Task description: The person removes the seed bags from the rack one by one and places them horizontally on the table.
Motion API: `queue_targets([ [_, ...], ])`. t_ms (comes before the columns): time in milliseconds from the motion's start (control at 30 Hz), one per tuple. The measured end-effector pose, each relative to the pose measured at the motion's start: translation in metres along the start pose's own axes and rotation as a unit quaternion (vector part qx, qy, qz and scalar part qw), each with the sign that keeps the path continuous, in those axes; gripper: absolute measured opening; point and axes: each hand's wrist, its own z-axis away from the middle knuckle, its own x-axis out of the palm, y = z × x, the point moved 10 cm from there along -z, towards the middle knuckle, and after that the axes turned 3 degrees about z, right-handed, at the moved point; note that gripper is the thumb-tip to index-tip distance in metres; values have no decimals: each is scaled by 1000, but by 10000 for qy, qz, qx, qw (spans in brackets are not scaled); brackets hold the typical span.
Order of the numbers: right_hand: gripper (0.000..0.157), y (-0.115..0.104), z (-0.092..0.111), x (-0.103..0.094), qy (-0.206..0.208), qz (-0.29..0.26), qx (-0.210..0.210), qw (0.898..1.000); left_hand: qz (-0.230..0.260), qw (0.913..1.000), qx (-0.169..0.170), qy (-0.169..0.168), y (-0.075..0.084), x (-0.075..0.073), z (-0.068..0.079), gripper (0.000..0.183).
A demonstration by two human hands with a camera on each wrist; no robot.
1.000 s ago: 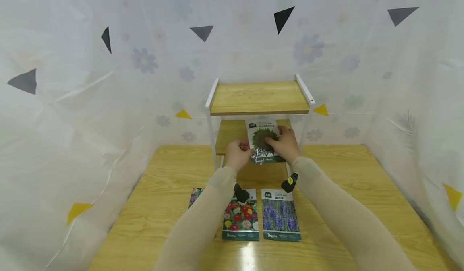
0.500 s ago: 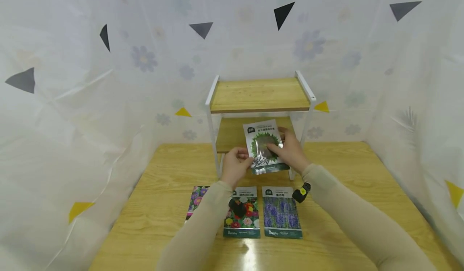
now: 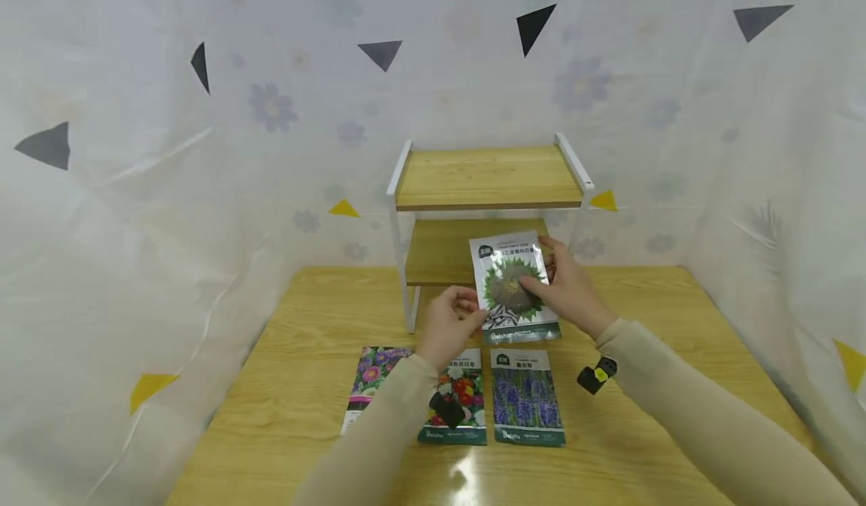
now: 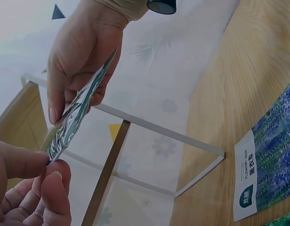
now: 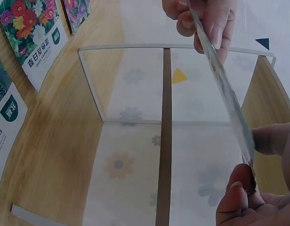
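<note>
Between my two hands I hold up a seed packet (image 3: 506, 295) with a sunflower head and striped seeds on its front, tilted slightly. My left hand (image 3: 449, 325) pinches its lower left edge between thumb and fingers, as the left wrist view confirms. At the right edge, my right hand (image 3: 575, 289) grips it, thumb on the front and fingers behind. Edge-on, the same packet (image 5: 225, 89) crosses the right wrist view. Below lie a zinnia seed packet (image 3: 467, 401), partly covered by my left wrist, a lavender seed packet (image 3: 528, 401) and a packet with pink and purple flowers (image 3: 370, 374).
Behind the held packet stands a small two-tier shelf (image 3: 487, 177) with a white frame and wooden boards. Its lower board (image 3: 440, 254) is partly hidden. The wooden table (image 3: 311, 318) is enclosed by pale flowered curtains (image 3: 460, 77).
Both hands have drawn the sunflower packet away from the shelf, toward me and to the right. More of the purple-flower packet at the left shows now.
</note>
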Motion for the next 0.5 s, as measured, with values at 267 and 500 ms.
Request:
queue_targets([
  [267,85,8,18,-9,-179,65,3,9998,-458,9989,74,-82,1,9,9,23],
  [500,85,16,28,-15,-273,-103,110,9995,-526,9983,185,-147,-1,19,16,23],
])
